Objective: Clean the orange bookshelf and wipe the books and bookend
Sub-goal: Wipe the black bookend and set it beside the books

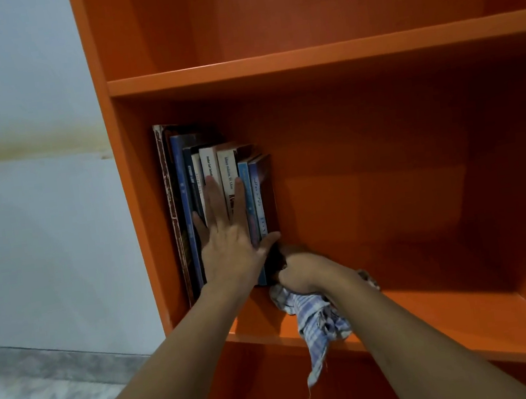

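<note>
Pressing left hand (227, 246) flat on the books (228, 167), with fingers (213, 198) spread wide. Clutching checked cloth (316, 322) in right hand (301, 276), just beside left thumb.

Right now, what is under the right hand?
A checked cloth, bunched in the grip of the right hand, lies on the shelf and hangs over its front edge. The hand covers its upper part.

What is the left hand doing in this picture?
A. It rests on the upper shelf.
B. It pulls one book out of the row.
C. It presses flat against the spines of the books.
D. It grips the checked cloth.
C: the left hand lies with straight fingers on the spines of the books, while the right hand grips the cloth.
</note>
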A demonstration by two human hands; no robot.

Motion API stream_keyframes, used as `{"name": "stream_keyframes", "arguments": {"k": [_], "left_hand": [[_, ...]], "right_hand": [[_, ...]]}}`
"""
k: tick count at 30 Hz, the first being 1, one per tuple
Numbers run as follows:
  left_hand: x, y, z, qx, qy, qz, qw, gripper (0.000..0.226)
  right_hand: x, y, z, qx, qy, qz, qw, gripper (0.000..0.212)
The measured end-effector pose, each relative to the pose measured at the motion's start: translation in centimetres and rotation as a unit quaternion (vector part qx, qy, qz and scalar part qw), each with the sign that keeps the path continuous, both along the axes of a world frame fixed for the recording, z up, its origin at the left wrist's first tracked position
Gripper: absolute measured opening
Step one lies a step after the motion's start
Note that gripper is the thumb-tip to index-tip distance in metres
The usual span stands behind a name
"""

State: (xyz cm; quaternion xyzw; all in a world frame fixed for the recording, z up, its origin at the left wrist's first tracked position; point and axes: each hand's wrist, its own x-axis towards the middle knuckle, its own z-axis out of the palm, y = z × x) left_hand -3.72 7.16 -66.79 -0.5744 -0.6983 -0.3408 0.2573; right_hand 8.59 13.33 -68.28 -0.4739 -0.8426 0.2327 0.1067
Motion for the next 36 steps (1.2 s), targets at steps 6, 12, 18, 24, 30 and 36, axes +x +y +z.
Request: {"name": "stream_keyframes", "arguments": {"k": [6,12,18,24,30,36], "left_hand": [[-1.1,-2.1,-1.1,0.097,0.071,0.069,0.99,0.093],[-1.6,-3.2,-2.3,0.101,-0.021,0.118,0.988,0.104],[-2.5,-1.9,-2.2,0.077,0.009,0.143,0.987,0.103],[-1.4,-2.3,-1.7,0.052,-0.002,0.141,0.989,0.108],[-1.2,-3.0,-2.1,0.044,0.012,0.123,0.991,0.109],[-0.8,-3.7,-1.3,0.025,-0.026,0.114,0.993,0.107]], "right_hand": [[0.1,-0.2,-0.2,-0.008,0.002,0.006,1.0,0.073],[0.4,-1.0,0.4,0.001,0.019,0.008,1.0,0.074],[0.2,-1.6,1.2,-0.006,-0.008,-0.013,1.0,0.07],[0.0,-2.4,1.1,0.008,-0.049,-0.051,0.997,0.067],[1.6,-3.1,1.6,0.038,-0.025,-0.044,0.998,0.067],[2.3,-3.5,2.0,0.04,0.019,-0.054,0.998,0.065]]}}
